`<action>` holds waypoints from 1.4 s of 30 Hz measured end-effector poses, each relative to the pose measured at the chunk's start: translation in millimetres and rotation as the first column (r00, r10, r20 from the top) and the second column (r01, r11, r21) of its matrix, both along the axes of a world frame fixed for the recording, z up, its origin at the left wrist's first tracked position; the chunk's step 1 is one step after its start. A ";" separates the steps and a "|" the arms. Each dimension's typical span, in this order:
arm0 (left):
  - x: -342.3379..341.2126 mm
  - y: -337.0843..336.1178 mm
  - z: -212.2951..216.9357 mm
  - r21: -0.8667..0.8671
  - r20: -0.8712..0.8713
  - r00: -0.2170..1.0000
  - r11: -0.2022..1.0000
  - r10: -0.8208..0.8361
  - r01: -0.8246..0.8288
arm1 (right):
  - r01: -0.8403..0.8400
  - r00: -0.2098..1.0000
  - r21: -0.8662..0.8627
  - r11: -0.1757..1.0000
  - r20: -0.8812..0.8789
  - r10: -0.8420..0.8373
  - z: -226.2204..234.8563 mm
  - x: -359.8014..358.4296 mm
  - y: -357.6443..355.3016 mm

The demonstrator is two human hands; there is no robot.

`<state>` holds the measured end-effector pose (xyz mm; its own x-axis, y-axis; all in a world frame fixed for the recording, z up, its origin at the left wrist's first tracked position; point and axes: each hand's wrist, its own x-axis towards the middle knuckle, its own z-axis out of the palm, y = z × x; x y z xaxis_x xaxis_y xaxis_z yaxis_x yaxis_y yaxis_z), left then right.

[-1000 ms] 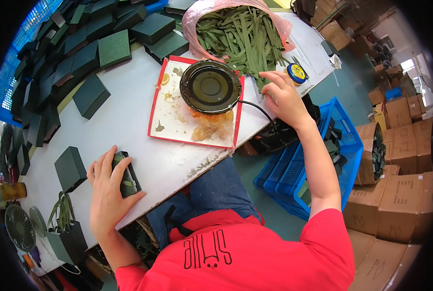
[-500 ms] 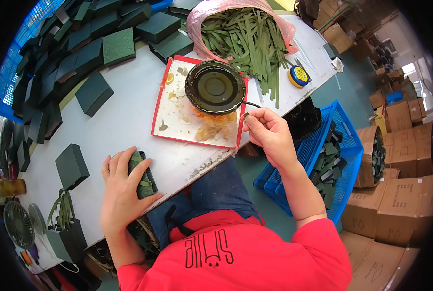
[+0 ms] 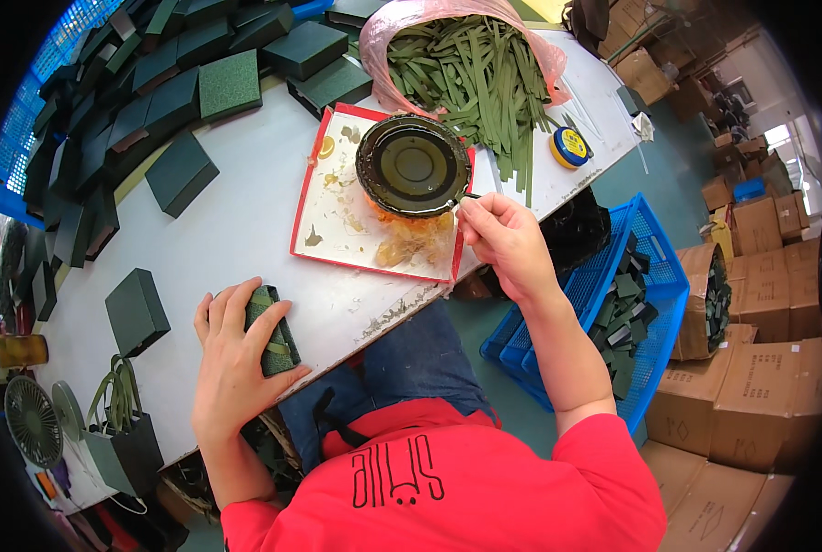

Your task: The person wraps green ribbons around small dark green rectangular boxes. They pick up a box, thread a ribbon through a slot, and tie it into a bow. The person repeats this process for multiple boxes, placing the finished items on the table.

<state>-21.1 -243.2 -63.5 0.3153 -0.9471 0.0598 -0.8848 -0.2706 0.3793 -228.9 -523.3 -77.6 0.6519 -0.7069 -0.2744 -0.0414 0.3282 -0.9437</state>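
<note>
Two hands apart: left hand (image 3: 236, 363) fingers spread flat over green box (image 3: 273, 329), right hand (image 3: 503, 241) fingers pinching thin brush (image 3: 469, 195).

Left hand (image 3: 236, 363) pressing green box (image 3: 271, 329), right hand (image 3: 503, 241) (pinching) beside glue pot (image 3: 413, 166)

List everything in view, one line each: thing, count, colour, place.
Small box: one, dark green with lighter strips, table near edge, under left hand.
Round pot: one, black, on tray.
Tray: one, red-rimmed white, stained amber, table centre.
Ribbon strips: many, green, in pink bag, far side.
Boxes: many, dark green, table left.
Tape roll: one, yellow and blue, right.
Crate: one, blue, floor right.
Cartons: several, brown, right.
Left hand: pressing small box.
Right hand: pinching a thin strip by pot.
</note>
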 end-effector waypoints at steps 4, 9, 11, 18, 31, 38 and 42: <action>-3.1 -0.6 2.5 0.042 -0.010 0.998 0.997 0.060 -0.059 | -0.010 1.000 0.015 1.000 -0.011 0.010 -4.8 1.9 -3.3; -5.1 1.9 6.6 0.066 -0.046 0.989 0.988 0.144 -0.141 | -0.024 0.999 0.087 0.996 0.031 0.021 -6.7 0.9 -7.0; -3.5 2.9 6.0 0.051 -0.074 0.986 0.988 0.147 -0.143 | -0.015 0.999 0.085 0.996 0.040 0.011 -5.5 -0.8 -6.7; 0.9 6.7 -5.2 -0.091 -0.137 0.980 0.983 0.146 -0.159 | 0.082 0.989 -0.014 0.997 0.128 -0.079 7.3 -9.7 17.6; 1.1 -7.9 4.9 -0.302 -0.239 0.955 0.948 -0.178 0.101 | -0.453 0.892 0.151 0.879 0.072 0.447 20.8 4.9 93.3; -2.7 -11.4 6.1 -0.306 -0.268 0.948 0.948 -0.171 0.084 | -0.005 0.986 0.004 1.000 0.166 0.005 -3.2 1.1 62.0; -2.0 -11.6 6.3 -0.305 -0.269 0.945 0.947 -0.184 0.098 | 0.094 0.980 0.029 0.995 0.172 -0.098 -8.3 3.3 37.2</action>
<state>-23.1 -254.8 -57.1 0.2241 -0.9396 0.2587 -0.7447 0.0061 0.6674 -225.6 -486.1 -85.9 0.6203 -0.7638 -0.1783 0.1547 0.3420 -0.9269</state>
